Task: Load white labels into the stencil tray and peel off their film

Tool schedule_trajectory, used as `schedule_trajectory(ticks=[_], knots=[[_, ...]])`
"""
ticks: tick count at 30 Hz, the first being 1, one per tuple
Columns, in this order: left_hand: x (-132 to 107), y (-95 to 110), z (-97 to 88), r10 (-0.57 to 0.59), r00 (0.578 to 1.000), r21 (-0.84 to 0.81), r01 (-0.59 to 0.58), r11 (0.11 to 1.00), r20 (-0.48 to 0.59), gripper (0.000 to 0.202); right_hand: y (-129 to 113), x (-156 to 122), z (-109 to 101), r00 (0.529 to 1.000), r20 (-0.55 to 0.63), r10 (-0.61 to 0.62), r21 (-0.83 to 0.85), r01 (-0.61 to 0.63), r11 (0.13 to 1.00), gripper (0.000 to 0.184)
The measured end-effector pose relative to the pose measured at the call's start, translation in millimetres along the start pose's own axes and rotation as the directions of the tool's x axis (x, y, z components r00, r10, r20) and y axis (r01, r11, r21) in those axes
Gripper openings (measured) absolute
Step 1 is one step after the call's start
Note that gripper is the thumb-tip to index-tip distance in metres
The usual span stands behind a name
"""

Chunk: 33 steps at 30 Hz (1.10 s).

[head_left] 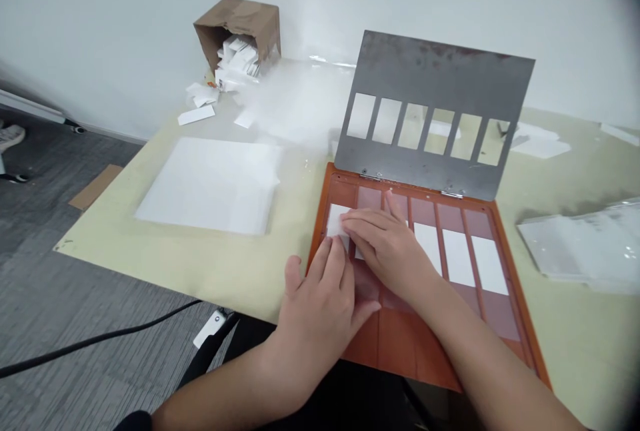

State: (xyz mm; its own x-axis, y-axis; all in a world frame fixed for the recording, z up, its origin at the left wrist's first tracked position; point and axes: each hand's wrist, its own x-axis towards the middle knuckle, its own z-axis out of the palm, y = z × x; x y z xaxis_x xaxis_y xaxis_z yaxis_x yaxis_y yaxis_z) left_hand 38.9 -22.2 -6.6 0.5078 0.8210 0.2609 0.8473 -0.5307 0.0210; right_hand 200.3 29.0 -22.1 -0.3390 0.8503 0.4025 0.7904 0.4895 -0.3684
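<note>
My right hand (385, 244) lies flat across the orange-brown slotted tray (400, 344), its fingertips on a white card (339, 223) in the leftmost slot. My left hand (315, 304) rests on the tray's near left part, its fingers spread just below that card. Several more white cards (457, 256) lie in the slots to the right. A grey metal plate (435, 64) with six rectangular windows stands raised on hinges along the tray's far edge. My right hand hides the slots in the middle.
A cardboard box (237, 31) lies tipped on its side, spilling white cards. A stack of white sheets (207, 184) sits on the pale green table (170, 264) left of the tray. A translucent stack (580, 241) lies right. A black cable (95, 338) crosses the carpeted floor.
</note>
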Motion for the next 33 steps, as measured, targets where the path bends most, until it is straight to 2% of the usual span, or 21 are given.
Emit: schedule_trajectory(ticks=[22, 33], knots=[[2.6, 0.1, -1.0, -0.011, 1.0, -0.017, 0.011, 1.0, -0.003, 0.053, -1.9, 0.7, -2.9, 0.999, 0.002, -0.035, -0.059, 0.035, 0.998, 0.023], [3.9, 1.3, -2.3, -0.018, 1.0, -0.008, 0.018, 1.0, 0.025, 0.054, -0.9, 1.5, -4.9, 0.998, 0.023, -0.056, -0.091, 0.058, 0.994, 0.03]])
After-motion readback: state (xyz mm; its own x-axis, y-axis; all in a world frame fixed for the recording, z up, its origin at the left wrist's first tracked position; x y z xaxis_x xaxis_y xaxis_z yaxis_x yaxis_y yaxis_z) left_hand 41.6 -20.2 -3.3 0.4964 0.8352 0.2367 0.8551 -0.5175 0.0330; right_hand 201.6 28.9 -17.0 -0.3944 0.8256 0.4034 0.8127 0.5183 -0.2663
